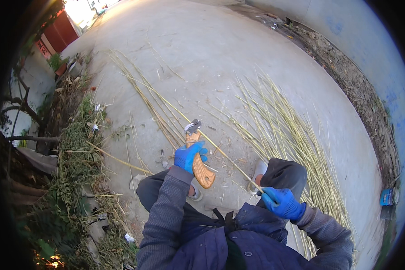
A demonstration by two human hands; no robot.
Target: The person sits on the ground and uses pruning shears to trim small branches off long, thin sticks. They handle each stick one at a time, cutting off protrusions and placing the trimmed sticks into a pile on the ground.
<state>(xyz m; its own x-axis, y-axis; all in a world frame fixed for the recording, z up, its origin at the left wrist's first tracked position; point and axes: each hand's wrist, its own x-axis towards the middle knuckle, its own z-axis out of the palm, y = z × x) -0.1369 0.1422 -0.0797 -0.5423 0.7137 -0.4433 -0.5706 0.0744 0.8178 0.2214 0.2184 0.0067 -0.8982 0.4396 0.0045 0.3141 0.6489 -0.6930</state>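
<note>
My left hand (190,156), in a blue glove, is closed round the curved wooden handle of a hatchet (203,172). Its small grey metal head points away from me, its edge hard to make out. In my right hand (282,202), also gloved in blue, is the near end of a long thin stalk (229,159). The stalk slants up to the left past the hatchet's head, seemingly touching it, and on over the ground. More loose stalks (154,109) lie just beyond my left hand.
A big pile of yellow-green stalks (297,144) spreads along my right side. Cut weeds and leafy plants (83,148) line the left edge. Chips and short bits litter the concrete ground (202,54). A wall (360,45) runs along the right, near a blue container (386,197).
</note>
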